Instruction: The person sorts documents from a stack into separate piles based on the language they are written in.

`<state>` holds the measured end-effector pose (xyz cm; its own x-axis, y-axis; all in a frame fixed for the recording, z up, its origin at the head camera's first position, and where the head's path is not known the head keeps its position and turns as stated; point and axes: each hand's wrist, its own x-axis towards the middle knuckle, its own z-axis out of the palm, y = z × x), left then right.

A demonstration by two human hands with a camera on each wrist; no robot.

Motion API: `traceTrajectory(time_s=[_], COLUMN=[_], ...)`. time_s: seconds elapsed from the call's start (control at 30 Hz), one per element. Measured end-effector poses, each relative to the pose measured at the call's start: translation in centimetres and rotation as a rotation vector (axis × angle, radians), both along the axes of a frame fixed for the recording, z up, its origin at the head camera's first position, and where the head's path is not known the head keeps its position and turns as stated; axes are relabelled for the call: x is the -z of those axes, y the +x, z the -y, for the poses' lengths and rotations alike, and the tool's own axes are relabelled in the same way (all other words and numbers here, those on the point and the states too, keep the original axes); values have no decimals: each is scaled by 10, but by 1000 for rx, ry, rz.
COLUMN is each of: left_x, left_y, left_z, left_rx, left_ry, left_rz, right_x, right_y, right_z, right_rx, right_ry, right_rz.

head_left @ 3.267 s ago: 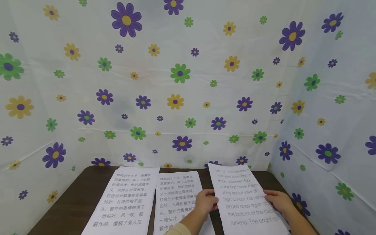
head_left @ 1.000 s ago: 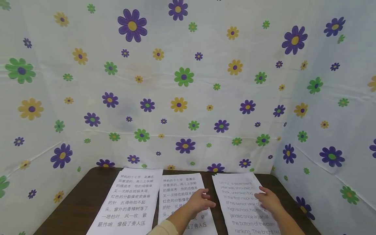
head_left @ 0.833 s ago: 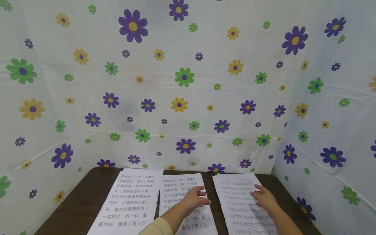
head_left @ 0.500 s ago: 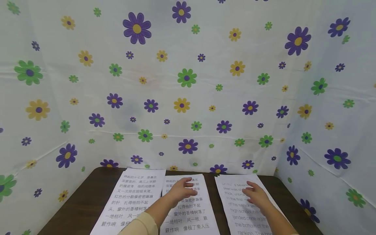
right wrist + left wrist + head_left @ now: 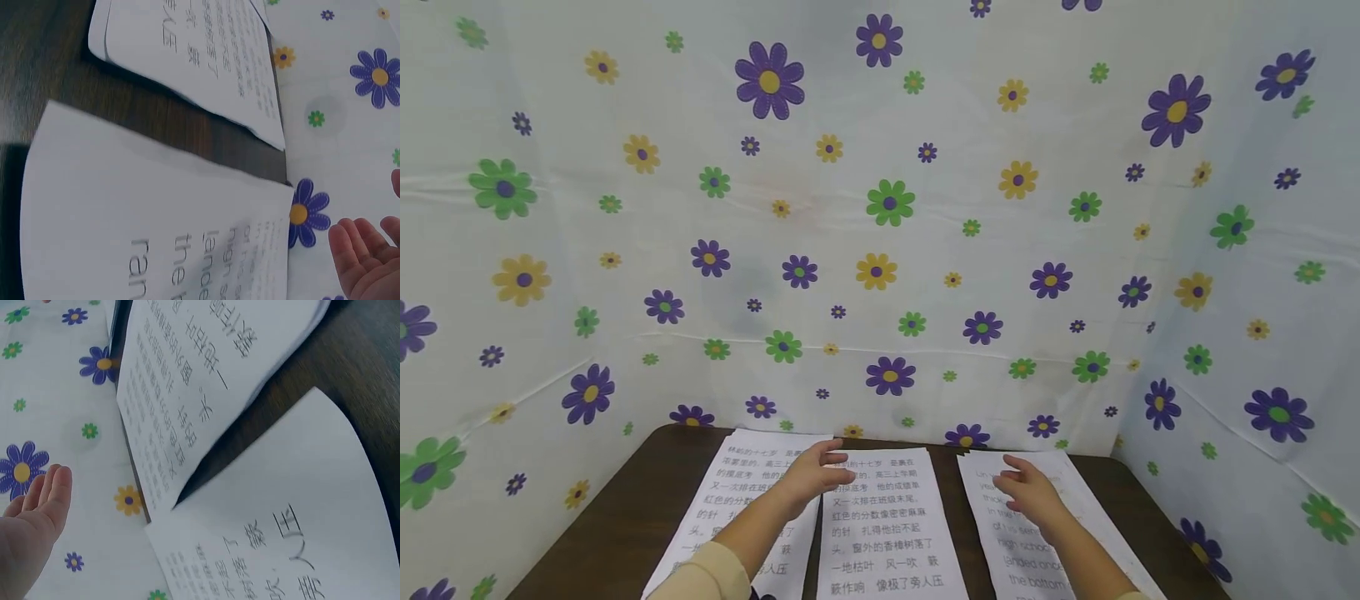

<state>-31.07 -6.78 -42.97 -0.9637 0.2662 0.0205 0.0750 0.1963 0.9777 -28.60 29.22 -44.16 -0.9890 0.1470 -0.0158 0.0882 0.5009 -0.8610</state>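
Three stacks of printed white paper lie side by side on a dark wooden table. My left hand (image 5: 808, 479) is over the right edge of the left stack (image 5: 700, 546), with loosely bent fingers and nothing in them. Between the hands is the middle stack (image 5: 887, 525), printed in Chinese like the left one. My right hand (image 5: 1030, 487) is over the right stack (image 5: 1101, 521), printed in English, and holds nothing. In the left wrist view the left hand (image 5: 40, 512) has its fingers apart from the paper; the right wrist view shows the same of the right hand (image 5: 365, 256).
Brown tabletop (image 5: 602, 517) shows left of the stacks and in the gaps between them. A white curtain (image 5: 820, 192) with purple, yellow and green flowers closes off the back and both sides. Some sheets stick out slightly at the stacks' upper edges.
Earlier both hands held the English paper by its sides, raised and tilted; it now lies flat, let go. Both hands have since moved left, the left one from the middle stack to the left.
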Motion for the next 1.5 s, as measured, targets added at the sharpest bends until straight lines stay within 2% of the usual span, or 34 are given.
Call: traceTrajectory(time_s=[0.27,0.43,0.8,1.07,1.27,1.5], left_x=[4,12,35,54,59,57], left_y=[-1,-1,8,13,16,16], left_z=[18,27,22,14,13,18], left_rx=[-83,-118,-90,-22,-55,-108], left_ry=[-7,-30,-43,1,-26,-64], left_rz=[24,34,122,208,220,205], right_x=[4,6,23,35,42,46], right_y=[0,0,-4,0,-3,-1], right_z=[18,32,53,63,66,66], right_rx=[-22,-36,-56,-119,-96,-102], right_ry=[-44,-60,-76,-80,-48,-20], right_rz=[-12,-13,44,86,145,138])
